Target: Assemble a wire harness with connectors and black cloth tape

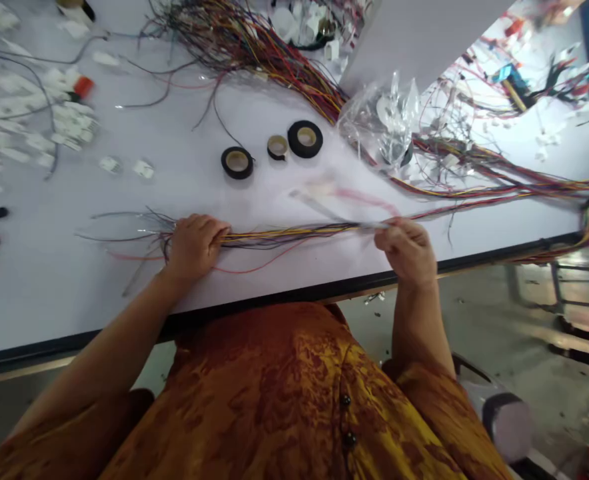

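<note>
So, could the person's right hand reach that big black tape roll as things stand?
Probably yes, though it would have to let go first: the right hand is pinching the wire bundle, and only a blurred pale strip lies before the black tape roll.

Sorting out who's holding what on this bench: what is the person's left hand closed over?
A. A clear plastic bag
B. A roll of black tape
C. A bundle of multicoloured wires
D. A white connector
C. The left hand is closed over the multicoloured wire bundle, which runs along the white table top towards the right hand.
</note>
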